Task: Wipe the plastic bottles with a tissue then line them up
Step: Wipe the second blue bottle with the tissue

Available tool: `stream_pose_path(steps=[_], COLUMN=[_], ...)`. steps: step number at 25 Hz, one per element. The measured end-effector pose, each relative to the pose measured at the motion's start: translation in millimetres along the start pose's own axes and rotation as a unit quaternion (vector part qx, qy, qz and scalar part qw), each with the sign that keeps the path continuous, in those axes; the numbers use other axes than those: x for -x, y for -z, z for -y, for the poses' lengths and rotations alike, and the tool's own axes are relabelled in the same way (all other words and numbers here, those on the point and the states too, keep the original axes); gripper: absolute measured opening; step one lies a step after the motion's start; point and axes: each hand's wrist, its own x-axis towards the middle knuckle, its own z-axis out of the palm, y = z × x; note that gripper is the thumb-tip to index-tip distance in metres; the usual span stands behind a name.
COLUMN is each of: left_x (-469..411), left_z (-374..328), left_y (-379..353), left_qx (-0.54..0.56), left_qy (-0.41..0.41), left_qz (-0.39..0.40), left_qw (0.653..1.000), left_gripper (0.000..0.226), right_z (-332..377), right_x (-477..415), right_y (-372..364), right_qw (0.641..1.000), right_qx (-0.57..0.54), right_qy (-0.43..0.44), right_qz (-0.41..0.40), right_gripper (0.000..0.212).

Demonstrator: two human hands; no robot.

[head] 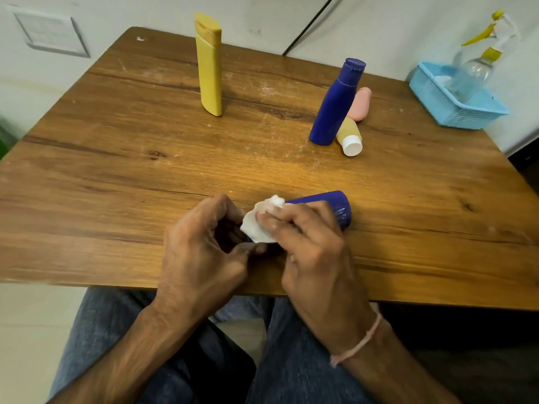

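Two legs (291,354) in blue jeans are nearest, under the near edge of the big brown desk (116,185). Both arms reach over that edge. The left hand (201,249) and the right hand (315,252) meet by the middle of the near edge. They hide most of the lying blue bottle (329,204).

At the far right corner sits a light blue basket (455,112) with a clear spray bottle (478,68) inside. A tall yellow bottle (208,71) stands upright near the far edge, left of the middle. A standing blue bottle (335,106) is on the right side, well apart from the hands. Just behind it lies a pink bottle (361,104). A small yellow bottle (348,135) lies just beside its foot, with its white cap toward the near edge.

The lying blue bottle is on its side, its long way running left to right. The end that shows points to the right edge and a bit away. The other end is hidden by the hands.

The left fingers (221,208) curl round the hidden end. The right fingers (280,217) curl over the bottle and press a small white tissue (259,225) onto it. A thin pink string (358,342) goes round the right wrist.
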Motion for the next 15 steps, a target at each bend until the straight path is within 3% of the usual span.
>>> stream_pose_path(steps=[6, 10, 12, 15], left_x=[-1, -1, 0, 0], left_z=[-3, -4, -4, -6], left_y=[-2, 0, 1, -1], left_qx=[0.036, 0.03, 0.034, 0.04], left_qy=[0.025, 0.026, 0.032, 0.045], left_qz=[-0.002, 0.006, 0.001, -0.001], left_qw=[0.999, 0.999, 0.999, 0.998], left_gripper=[0.032, 0.033, 0.032, 0.031], right_z=[-70, -13, -17, -66], right_x=[-12, 0, 0, -10], right_y=[26, 3, 9, 26], right_qw=[0.984, 0.998, 0.999, 0.993], right_qx=[0.118, 0.042, 0.026, 0.099], right_qy=[-0.13, -0.036, -0.001, -0.066], right_qz=[-0.014, 0.003, 0.026, 0.019], right_gripper=[0.047, 0.048, 0.049, 0.052])
